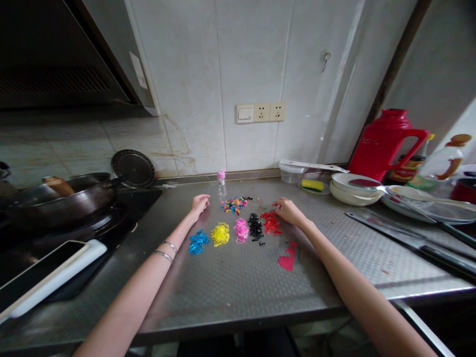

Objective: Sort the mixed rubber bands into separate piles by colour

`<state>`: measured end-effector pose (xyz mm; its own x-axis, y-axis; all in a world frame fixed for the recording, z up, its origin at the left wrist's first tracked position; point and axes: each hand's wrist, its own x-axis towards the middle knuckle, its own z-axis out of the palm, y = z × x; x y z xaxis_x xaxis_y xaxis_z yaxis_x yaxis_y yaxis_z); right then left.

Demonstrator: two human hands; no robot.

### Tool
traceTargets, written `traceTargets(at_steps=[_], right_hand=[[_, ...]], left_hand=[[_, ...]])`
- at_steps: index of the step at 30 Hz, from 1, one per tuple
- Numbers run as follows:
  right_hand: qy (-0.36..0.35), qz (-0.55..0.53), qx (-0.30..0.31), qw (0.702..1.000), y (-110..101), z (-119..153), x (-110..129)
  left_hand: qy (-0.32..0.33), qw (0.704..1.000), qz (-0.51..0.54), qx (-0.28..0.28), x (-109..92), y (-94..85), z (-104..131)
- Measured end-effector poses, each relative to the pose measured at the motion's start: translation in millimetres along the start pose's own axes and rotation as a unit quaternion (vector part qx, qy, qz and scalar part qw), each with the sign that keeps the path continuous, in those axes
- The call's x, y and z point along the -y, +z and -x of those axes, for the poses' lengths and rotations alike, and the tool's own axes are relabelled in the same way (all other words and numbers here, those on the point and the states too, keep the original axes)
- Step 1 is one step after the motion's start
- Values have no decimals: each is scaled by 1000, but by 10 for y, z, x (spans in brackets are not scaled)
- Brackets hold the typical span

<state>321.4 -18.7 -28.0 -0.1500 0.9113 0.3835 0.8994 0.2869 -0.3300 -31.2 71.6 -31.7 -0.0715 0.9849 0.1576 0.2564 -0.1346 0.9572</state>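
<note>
Small rubber bands lie on the metal counter in separate colour piles: blue bands (199,241), yellow bands (220,234), pink bands (241,230), black bands (256,226) and red bands (271,223). Behind them is a mixed-colour pile of bands (233,205). My left hand (201,206) rests on the counter left of the mixed pile, fingers loosely bent and apart, nothing visible in them. My right hand (288,210) is just behind the red pile. Its fingertips are pinched together; whatever they hold is too small to make out.
A small clear bottle with a pink cap (221,183) stands behind the mixed pile. A torn red piece (287,258) lies front right. Bowls (351,194), a knife (390,233) and a red thermos (383,144) are right; a phone (48,272) and wok (63,198) left.
</note>
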Motion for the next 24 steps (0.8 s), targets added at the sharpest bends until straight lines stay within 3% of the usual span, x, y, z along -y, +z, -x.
traceTargets(at_steps=[4, 10, 16, 24], right_hand=[[-11, -4, -1, 1000, -29, -82, 114], [-13, 7, 18, 1000, 5, -409, 291], [16, 79, 51, 995, 150, -672, 428], [40, 128, 73, 988, 329, -775, 483]], left_hand=[[22, 999, -33, -29, 35, 38, -28], [49, 997, -48, -28, 117, 42, -76], [79, 995, -59, -26, 168, 37, -77], [74, 994, -75, -30, 160, 39, -59]])
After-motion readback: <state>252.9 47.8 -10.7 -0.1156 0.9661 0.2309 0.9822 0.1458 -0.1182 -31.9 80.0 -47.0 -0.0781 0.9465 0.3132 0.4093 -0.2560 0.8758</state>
